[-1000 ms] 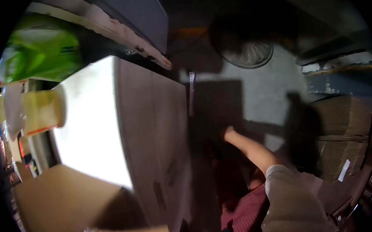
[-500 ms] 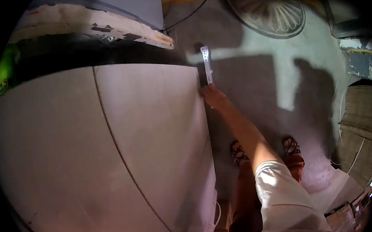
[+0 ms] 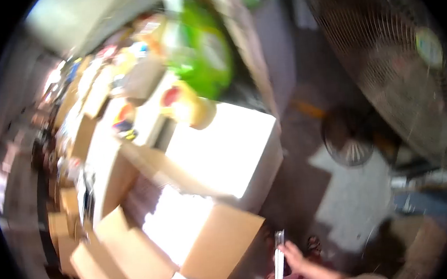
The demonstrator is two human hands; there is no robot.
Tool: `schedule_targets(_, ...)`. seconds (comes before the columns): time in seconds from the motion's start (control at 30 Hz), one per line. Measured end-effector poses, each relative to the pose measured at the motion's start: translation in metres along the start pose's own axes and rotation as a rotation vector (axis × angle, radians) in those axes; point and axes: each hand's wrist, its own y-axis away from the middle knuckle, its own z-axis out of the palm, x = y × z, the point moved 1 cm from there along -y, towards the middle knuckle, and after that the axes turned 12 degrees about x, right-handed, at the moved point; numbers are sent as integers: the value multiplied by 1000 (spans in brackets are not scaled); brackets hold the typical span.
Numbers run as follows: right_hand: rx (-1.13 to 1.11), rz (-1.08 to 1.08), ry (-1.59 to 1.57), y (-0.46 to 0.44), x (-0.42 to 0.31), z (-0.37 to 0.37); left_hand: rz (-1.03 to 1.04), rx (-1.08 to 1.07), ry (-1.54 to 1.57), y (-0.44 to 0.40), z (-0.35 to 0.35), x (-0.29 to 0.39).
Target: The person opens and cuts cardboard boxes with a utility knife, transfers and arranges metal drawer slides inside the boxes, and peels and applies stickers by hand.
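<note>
My right hand (image 3: 295, 259) is low in the view, in front of my legs, with its fingers closed on a long silver metal rail that looks like a drawer slide (image 3: 279, 265). The rail points upward, its lower end cut off by the frame edge. Left of the hand stands an open cardboard box (image 3: 223, 243) with its flaps spread. Bright white contents (image 3: 180, 223) fill part of it, too overexposed to make out. My left hand is outside the view.
Behind the box is a white-topped surface (image 3: 224, 150) with a yellowish roll-like item (image 3: 193, 108). A green bag (image 3: 201, 47) lies beyond. A large fan cage (image 3: 383, 50) and its round base (image 3: 347, 136) stand at right. Cluttered boxes (image 3: 78, 139) line the left.
The view has swung left and up, blurring, and now takes in the open box and clutter. My right hand has come back from low beside the white cabinet, bringing the drawer slide close to my body.
</note>
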Motion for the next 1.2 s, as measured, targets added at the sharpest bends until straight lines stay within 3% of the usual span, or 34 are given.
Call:
schedule_targets(0.07,-184,441,-67,89,-40,50,50,-38,180,36,-46,35)
schedule_targets(0.1,-111,505,320,134,-66,91,85,-62,268,56,-70,50)
schedule_targets(0.23,-579,-124,660,243,-118,158,245,-122,558,130,-173,75)
schedule_targets(0.37,-932,-349,799,308,-137,245,427,-184,768,171,-248,87)
schedule_targets(0.43,-1010,-225,740,333,-125,294,595,-226,808,183,-278,91)
schedule_targets(0.5,-995,46,595,350,-102,350,822,-237,817,189,-313,105)
schedule_targets(0.53,-970,186,511,357,-89,382,841,-214,845,196,-325,108)
schedule_targets(0.67,-1070,368,569,356,-6,510,740,-45,916,203,-350,118)
schedule_targets(0.8,-866,-29,673,302,107,591,571,158,988,196,-366,105)
schedule_targets(0.87,-779,-367,963,255,150,603,546,126,1004,191,-378,95)
schedule_targets(0.9,-733,-1180,1081,243,163,604,529,140,986,189,-382,92)
schedule_targets(1.0,-581,-1065,1660,255,163,615,449,165,967,190,-389,92)
schedule_targets(1.03,-644,-1192,1817,257,158,616,432,170,972,191,-389,94)
schedule_targets(1.13,-661,-1560,1939,224,166,611,415,175,1005,194,-388,99)
schedule_targets(1.2,-733,-1545,1903,234,151,624,424,192,1045,191,-385,91)
